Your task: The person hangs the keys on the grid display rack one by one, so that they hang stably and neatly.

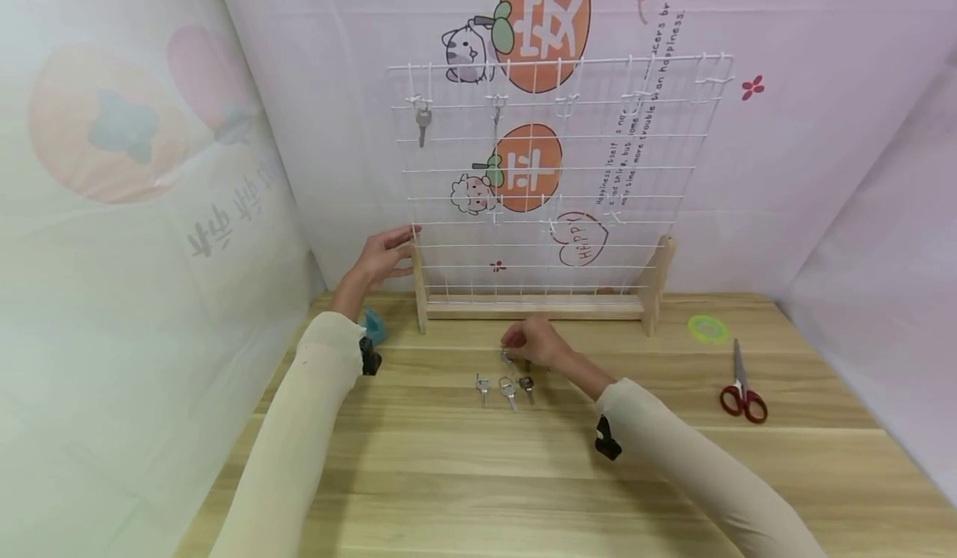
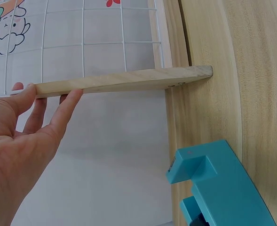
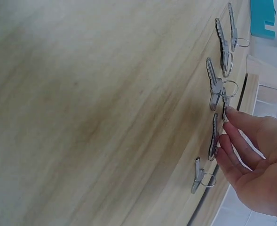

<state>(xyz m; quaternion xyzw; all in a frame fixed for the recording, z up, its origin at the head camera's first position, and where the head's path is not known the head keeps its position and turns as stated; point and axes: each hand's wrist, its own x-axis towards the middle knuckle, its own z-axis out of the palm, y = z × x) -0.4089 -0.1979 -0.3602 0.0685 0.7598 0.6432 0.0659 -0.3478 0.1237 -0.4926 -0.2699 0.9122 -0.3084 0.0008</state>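
Head view: right hand (image 1: 540, 344) pinches 1 small silver metal key (image 3: 214, 136) off the wooden table (image 1: 463, 475); left hand (image 1: 385, 255), fingers spread, steadies the white wire rack (image 1: 557, 176). Next, I think, lift it to a hook.

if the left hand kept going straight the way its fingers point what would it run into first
Nothing new: the left hand already has its fingertips on the rack's wooden side post. Past that comes the white wire grid.

Shiny metal keys (image 1: 508, 389) lie on the matt, grained wooden table (image 1: 523, 475) beside a white-coated wire grid (image 1: 557, 176).
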